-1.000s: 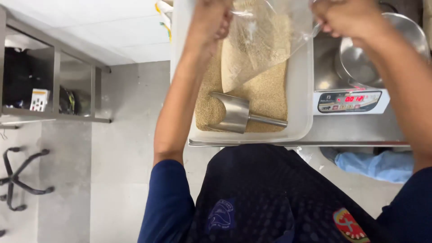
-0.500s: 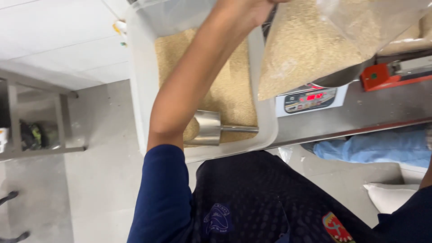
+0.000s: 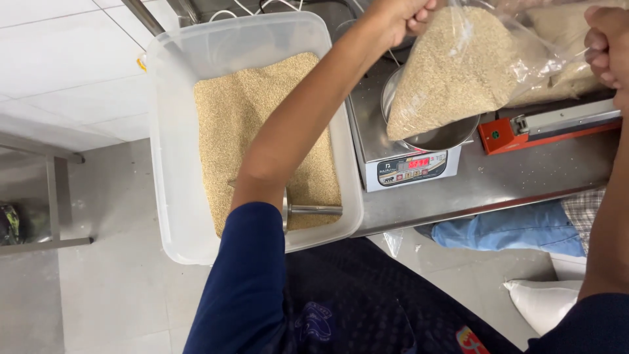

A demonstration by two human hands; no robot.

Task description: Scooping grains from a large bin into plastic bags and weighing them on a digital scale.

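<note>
A clear plastic bag [image 3: 458, 72] filled with pale grain hangs over a steel bowl [image 3: 445, 136] on a digital scale [image 3: 406, 167]. My left hand [image 3: 403, 14] grips the bag's top left corner. My right hand [image 3: 606, 46] is closed on the bag's right side at the frame edge. A large translucent tub [image 3: 170, 151] to the left holds more grain. A metal scoop [image 3: 313, 210] lies in it, partly hidden by my left arm.
A red and steel bag sealer [image 3: 550, 124] sits right of the scale on the steel counter [image 3: 498, 183]. More filled bags [image 3: 563, 26] lie behind. Blue cloth [image 3: 504, 229] and a white sack [image 3: 544, 301] lie on the floor below. A metal shelf frame [image 3: 46, 196] stands at left.
The bag has been carried rightward from over the tub to above the bowl on the scale. The view has shifted right, and my right hand is back in sight.
</note>
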